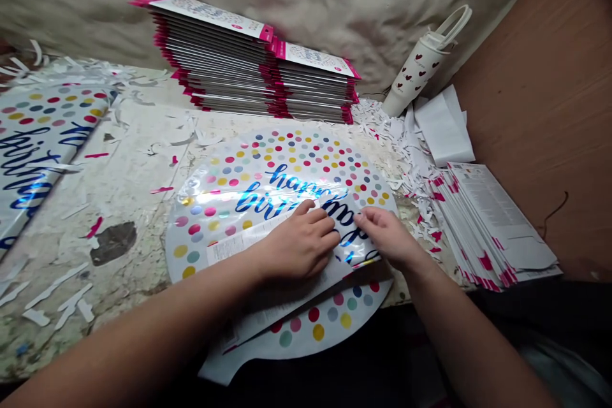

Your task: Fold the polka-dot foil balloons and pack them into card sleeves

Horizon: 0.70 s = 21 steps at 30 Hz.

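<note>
A flat foil balloon [296,146], white with coloured dots and blue "happy birthday" lettering, lies on the worktop before me. On it rests a printed white card [272,299], set at a slant and partly under my forearm. My left hand [306,239] lies over the card with its fingers bent, holding it down against the foil; its thumb is hidden. Close to its right, my right hand [387,236] is closed, thumb and fingertips pinching the foil near the lettering. The balloon's foil appears folded over along the card's right end.
Two stacks of pink-edged packets [215,57] stand at the back. A white tumbler with hearts [415,70] leans beside paper shreds [396,140]. Printed cards [497,223] lie fanned at right, below a white sheet [444,127]. Another dotted foil balloon [43,140] lies left.
</note>
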### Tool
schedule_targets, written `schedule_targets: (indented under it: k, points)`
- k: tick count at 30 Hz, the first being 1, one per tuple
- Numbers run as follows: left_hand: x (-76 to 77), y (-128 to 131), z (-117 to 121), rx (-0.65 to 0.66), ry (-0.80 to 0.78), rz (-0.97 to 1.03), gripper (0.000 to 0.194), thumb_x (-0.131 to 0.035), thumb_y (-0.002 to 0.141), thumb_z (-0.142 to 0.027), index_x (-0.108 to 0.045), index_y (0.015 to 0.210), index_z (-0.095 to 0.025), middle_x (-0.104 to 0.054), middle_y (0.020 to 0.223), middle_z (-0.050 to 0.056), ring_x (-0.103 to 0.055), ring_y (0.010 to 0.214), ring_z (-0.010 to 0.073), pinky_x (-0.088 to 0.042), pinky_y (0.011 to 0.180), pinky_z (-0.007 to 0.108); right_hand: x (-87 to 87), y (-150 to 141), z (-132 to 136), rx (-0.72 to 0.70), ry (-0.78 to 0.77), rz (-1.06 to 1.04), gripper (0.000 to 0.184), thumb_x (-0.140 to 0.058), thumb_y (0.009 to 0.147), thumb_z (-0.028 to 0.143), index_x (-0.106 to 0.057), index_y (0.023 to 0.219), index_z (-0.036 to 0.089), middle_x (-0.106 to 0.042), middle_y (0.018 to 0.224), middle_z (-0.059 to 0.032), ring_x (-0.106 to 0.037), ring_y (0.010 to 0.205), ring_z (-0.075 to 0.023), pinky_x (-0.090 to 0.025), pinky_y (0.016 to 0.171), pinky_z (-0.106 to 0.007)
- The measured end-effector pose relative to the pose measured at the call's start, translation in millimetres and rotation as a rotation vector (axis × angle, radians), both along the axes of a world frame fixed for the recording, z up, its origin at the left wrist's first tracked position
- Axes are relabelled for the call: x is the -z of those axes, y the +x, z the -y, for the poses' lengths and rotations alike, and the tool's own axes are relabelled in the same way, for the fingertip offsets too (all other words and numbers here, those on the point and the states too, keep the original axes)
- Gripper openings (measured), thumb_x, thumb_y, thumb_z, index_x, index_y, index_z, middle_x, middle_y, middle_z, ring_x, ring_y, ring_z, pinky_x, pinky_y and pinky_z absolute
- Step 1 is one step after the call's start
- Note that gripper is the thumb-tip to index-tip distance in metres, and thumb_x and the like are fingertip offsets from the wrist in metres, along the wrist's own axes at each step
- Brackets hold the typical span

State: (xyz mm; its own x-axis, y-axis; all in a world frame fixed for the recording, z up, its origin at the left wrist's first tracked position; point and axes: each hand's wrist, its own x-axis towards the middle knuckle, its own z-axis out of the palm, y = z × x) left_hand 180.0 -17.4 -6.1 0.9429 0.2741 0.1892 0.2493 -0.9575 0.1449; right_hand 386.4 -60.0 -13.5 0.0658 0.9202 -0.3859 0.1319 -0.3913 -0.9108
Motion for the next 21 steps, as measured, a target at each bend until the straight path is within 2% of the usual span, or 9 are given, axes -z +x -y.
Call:
schedule_targets:
  k: [2,4,7,9,11,13,17,19,21]
  points:
    - [-0.8,-0.7,-0.8,-0.018,0.008,-0.012,0.01,-0.044,0.078,-0.025,-0.051,0.079,-0.018,-0.054,0.081,0.006,-0.045,0.081,0.0223,-0.03,0.086,0.044,-3.8,-3.8,-0.3,-0.019,0.001,0.01,0.028,-0.064,0.068,0.04,-0.053,0.082,0.018,-0.054,0.057,0.006,-0.048,0.047,-0.009,-0.038,0.046,-0.021]
    - [-1.8,-1.5,-1.6,-0.029,0.012,-0.014,0.011,-0.044,0.078,-0.026,-0.051,0.079,-0.018,-0.054,0.081,0.006,-0.045,0.082,0.0224,-0.03,0.086,0.044,-6.1,-6.8,-1.8,0.043,0.02,0.043,0.032,-0.066,0.065,0.035,-0.051,0.088,0.018,-0.052,0.054,0.0077,-0.045,0.043,-0.0079,-0.035,0.043,-0.02]
    - [-3.2,-2.7,-2.8,-0.033,0.017,0.0,0.011,-0.043,0.078,-0.026,-0.051,0.079,-0.018,-0.054,0.081,0.006,-0.045,0.082,0.0226,-0.03,0.085,0.044,-3.8,-18.0,-4.5,0.066,0.048,0.069,0.026,-0.064,0.065,0.031,-0.051,0.082,0.017,-0.053,0.053,0.006,-0.046,0.044,-0.0081,-0.034,0.044,-0.02]
    - [-3.9,-3.4,-3.1,-0.036,0.005,0.011,0.011,-0.044,0.077,-0.025,-0.051,0.08,-0.017,-0.055,0.082,0.007,-0.045,0.082,0.0225,-0.03,0.085,0.044,0.6,-30.9,-6.1,-0.028,0.032,0.077,0.016,-0.058,0.067,0.027,-0.052,0.079,0.017,-0.054,0.054,0.0052,-0.046,0.045,-0.0085,-0.034,0.044,-0.02]
    - [-4.4,-3.6,-2.7,-0.03,-0.018,0.014,0.011,-0.044,0.077,-0.024,-0.052,0.081,-0.017,-0.056,0.085,0.007,-0.045,0.083,0.0225,-0.03,0.086,0.044,4.6,-43.4,-8.3,-0.203,0.01,0.125,0.008,-0.052,0.067,0.017,-0.053,0.074,0.017,-0.052,0.053,0.0057,-0.045,0.045,-0.0078,-0.032,0.043,-0.019]
    - [-4.8,-3.4,-1.5,-0.019,-0.038,0.005,0.012,-0.044,0.077,-0.023,-0.053,0.081,-0.016,-0.056,0.085,0.007,-0.046,0.083,0.0226,-0.03,0.085,0.044,5.2,-49.7,-11.9,-0.368,-0.003,0.174,0.01,-0.048,0.063,0.009,-0.055,0.065,0.016,-0.05,0.05,0.0062,-0.042,0.044,-0.007,-0.03,0.042,-0.019]
    - [-6.1,-5.1,-1.1,-0.027,-0.037,0.002,0.013,-0.043,0.077,-0.024,-0.053,0.082,-0.016,-0.056,0.084,0.007,-0.046,0.083,0.0228,-0.031,0.086,0.045,-6.6,-35.6,-19.6,-0.501,0.002,0.203,0.014,-0.053,0.059,0.005,-0.058,0.051,0.016,-0.051,0.047,0.0046,-0.046,0.047,-0.0091,-0.034,0.044,-0.02]
    - [-8.5,-8.4,-3.6,-0.083,0.001,0.036,0.014,-0.042,0.078,-0.024,-0.053,0.082,-0.016,-0.055,0.084,0.008,-0.046,0.084,0.0234,-0.032,0.085,0.046,-14.0,-22.2,-18.8,-0.352,0.129,0.201,0.008,-0.058,0.065,0.011,-0.065,0.066,0.016,-0.061,0.064,0.0012,-0.055,0.062,-0.0122,-0.042,0.054,-0.022]
    - [-13.2,-12.5,-6.4,-0.173,0.057,0.116,0.016,-0.04,0.078,-0.023,-0.053,0.081,-0.016,-0.054,0.083,0.009,-0.046,0.084,0.0246,-0.033,0.084,0.047,-17.2,-15.1,-12.4,-0.115,0.25,0.106,0.025,-0.064,0.07,0.021,-0.064,0.095,0.018,-0.065,0.084,-0.0022,-0.059,0.076,-0.0145,-0.048,0.066,-0.025]
